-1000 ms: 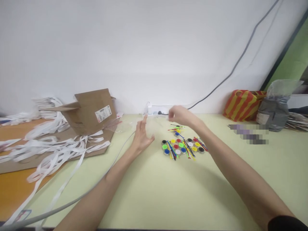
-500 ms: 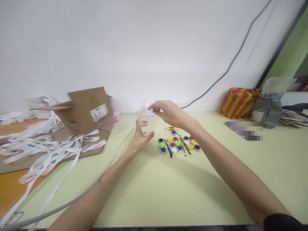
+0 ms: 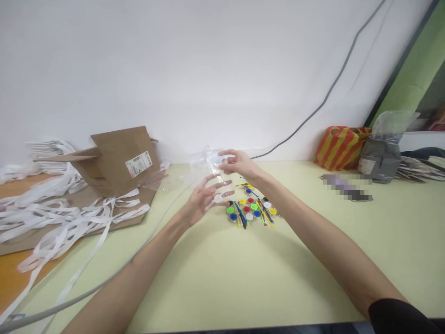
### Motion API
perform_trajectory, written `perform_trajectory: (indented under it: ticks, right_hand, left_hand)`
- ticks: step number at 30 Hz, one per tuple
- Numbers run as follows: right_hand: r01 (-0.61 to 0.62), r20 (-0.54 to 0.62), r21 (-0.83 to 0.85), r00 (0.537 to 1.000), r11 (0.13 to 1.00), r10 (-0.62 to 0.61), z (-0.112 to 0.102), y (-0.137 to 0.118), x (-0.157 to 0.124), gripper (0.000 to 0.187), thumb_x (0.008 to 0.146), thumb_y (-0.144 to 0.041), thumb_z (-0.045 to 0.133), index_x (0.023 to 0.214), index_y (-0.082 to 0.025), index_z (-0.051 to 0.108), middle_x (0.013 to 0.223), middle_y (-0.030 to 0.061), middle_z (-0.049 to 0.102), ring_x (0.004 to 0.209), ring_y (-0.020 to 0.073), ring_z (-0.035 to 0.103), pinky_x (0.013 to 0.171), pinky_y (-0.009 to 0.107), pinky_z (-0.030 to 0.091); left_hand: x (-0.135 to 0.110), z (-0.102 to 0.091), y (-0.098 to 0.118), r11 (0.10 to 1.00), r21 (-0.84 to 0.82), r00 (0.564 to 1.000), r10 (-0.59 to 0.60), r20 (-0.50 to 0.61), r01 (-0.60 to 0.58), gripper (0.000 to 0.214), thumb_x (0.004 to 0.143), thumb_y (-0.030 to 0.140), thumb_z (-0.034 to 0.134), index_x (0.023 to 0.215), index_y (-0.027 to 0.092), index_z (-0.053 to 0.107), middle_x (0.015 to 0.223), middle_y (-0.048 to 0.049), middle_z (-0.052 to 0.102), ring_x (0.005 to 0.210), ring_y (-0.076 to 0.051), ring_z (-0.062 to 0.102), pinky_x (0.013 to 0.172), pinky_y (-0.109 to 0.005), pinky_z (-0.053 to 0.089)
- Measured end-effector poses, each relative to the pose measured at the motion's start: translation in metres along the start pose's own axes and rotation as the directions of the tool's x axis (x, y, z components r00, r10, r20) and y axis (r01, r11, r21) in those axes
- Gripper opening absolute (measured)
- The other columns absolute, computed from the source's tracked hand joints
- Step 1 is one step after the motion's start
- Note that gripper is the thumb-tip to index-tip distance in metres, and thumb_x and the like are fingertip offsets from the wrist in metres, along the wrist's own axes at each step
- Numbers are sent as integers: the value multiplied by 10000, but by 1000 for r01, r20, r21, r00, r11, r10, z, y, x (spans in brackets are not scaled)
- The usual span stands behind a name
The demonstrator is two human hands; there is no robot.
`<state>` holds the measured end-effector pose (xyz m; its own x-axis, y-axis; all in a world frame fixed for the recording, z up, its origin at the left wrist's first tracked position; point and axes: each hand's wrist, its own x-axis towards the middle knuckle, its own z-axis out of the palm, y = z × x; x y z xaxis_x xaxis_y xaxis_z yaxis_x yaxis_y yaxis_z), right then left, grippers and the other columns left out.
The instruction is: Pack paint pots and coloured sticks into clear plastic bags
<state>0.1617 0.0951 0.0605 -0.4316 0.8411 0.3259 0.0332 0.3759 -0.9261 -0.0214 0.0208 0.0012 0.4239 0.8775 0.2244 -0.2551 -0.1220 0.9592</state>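
I'm holding my hands up above the pale yellow-green table [image 3: 208, 278], just behind and to the left of the cluster of colour-capped round pots and cable ties [image 3: 248, 211]. My right hand [image 3: 239, 164] is hovering beyond the cluster, its fingers curling together against the clear plastic bag [image 3: 208, 162], though I can't tell whether they're actually clamping it. My left hand [image 3: 203, 204] is rising just left of the cluster, its fingers spreading apart with the palm turned toward the bag. A small white disc [image 3: 218, 198] is showing at those fingers, but I can't tell whether it's resting on them or lying behind them.

The bag is hanging between my hands, just beyond the cluster. It's crumpled, so its long axis is hard to read, but it's stretching roughly upright toward the white wall [image 3: 174, 69].

Plenty of open tabletop is lying on the near side of the cluster and to its right. Left of it, the cardboard box [image 3: 121, 160] and white plastic strapping [image 3: 69, 222] are closing in, and a grey cable [image 3: 104, 283] is running under my left forearm.
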Motion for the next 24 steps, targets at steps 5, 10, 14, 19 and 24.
perform_trajectory:
  ticks: [5, 10, 14, 19, 24]
  right_hand:
    - [-66, -82, 88, 994, 994, 73, -7, 13, 4, 190, 818, -226, 731, 964, -110, 692, 765, 44, 681, 633, 89, 584, 693, 244, 525]
    - [-96, 105, -222, 987, 970, 122, -18, 21, 4, 228, 884, -335, 688, 956, -119, 693, 891, 99, 749, 730, 132, 672, 690, 237, 524]
    - [-132, 75, -856, 925, 500, 374, -35, 24, 0, 218, 835, -314, 737, 970, -143, 738, 985, 118, 766, 891, 213, 708, 732, 264, 513]
    - [-193, -48, -957, 842, 217, 537, -47, 37, -5, 289, 656, -219, 854, 902, -98, 762, 923, 189, 760, 866, 314, 721, 711, 349, 522]
    - [-125, 41, -955, 843, 270, 536, -53, 33, -3, 239, 720, -215, 805, 944, -137, 780, 977, 123, 765, 873, 238, 706, 660, 266, 474]
  left_hand:
    - [4, -13, -12, 972, 236, 980, 34, -194, 13, 502, 828, 457, 745, 1223, 168, 632, 1272, -193, 680, 1068, -339, 709, 819, -406, 585]
    - [4, -19, -15, 963, 269, 962, 49, -270, 26, 500, 757, 459, 813, 1130, 172, 644, 1156, -168, 736, 1011, -324, 726, 780, -402, 587]
    - [6, -25, -18, 936, 352, 917, 116, -383, 29, 484, 714, 465, 833, 1046, 157, 663, 1094, -154, 753, 1032, -314, 709, 739, -380, 592]
    - [10, -37, -27, 964, 264, 881, 137, -453, -13, 548, 689, 432, 862, 1102, 143, 648, 1102, -154, 745, 1106, -291, 679, 919, -436, 562]
    - [12, -45, -31, 968, 250, 912, 132, -388, -34, 637, 654, 362, 894, 1205, 181, 632, 1246, -147, 695, 1215, -280, 632, 1072, -442, 456]
